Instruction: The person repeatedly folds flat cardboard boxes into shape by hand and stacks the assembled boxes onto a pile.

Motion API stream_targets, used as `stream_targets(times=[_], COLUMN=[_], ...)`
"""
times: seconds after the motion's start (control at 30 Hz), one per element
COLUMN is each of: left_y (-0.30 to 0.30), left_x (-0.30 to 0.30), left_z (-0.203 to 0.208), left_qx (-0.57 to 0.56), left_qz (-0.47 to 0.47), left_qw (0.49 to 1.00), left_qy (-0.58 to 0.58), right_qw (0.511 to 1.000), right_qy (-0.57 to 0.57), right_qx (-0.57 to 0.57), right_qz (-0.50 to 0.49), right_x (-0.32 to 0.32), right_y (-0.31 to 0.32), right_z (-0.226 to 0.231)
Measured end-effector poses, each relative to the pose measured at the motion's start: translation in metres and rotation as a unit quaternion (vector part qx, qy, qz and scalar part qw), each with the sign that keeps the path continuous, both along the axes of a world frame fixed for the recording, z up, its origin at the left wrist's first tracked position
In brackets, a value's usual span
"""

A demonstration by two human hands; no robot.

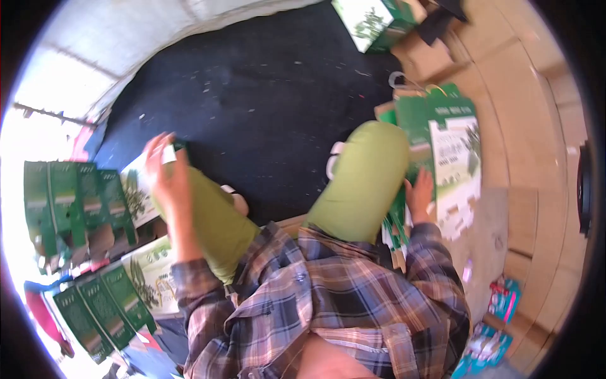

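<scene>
Beside my left knee, my left hand is blurred, its fingers and thumb curved round the upper edge of a green-and-white carton with a tree picture. A small white patch shows between the fingers. On the other side, my right hand lies with fingers apart on a stack of flattened green-and-white cartons against my right thigh. The stack's top sheet has a white panel and cut-out tabs along its lower edge. Part of the stack is hidden behind my knee.
Folded green cartons stand in a row at the left, with more green cartons below them. A black sheet covers the ground ahead. Brown cardboard boxes line the right side. Another green-and-white carton sits at the far right.
</scene>
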State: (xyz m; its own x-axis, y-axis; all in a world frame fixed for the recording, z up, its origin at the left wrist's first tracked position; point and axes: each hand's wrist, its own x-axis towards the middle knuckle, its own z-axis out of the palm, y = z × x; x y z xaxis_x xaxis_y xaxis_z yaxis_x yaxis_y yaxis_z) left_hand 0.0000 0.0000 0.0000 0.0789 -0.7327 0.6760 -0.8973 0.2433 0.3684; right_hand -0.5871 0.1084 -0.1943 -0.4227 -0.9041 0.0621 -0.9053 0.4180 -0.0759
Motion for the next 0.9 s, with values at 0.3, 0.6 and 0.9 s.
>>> stream_targets(times=[0.3,0.6,0.9], left_y=[-0.019,-0.011,-0.020], left_x=[-0.027,-0.024,-0.030], left_z=[-0.079,-0.074,-0.064], left_qx=[0.314,0.394,0.408], left_qz=[-0.124,-0.125,-0.150], left_qw=[0.941,0.910,0.900], left_qy=[-0.005,0.034,0.041], right_qw=[0.994,0.988,0.956], right_qy=[-0.082,0.097,0.252], right_qx=[0.023,0.076,-0.106], right_qz=[0.069,-0.094,-0.102], right_x=[-0.016,-0.058,-0.036], right_y=[0.003,0.009,0.003], right_z=[0.040,0.114,0.256])
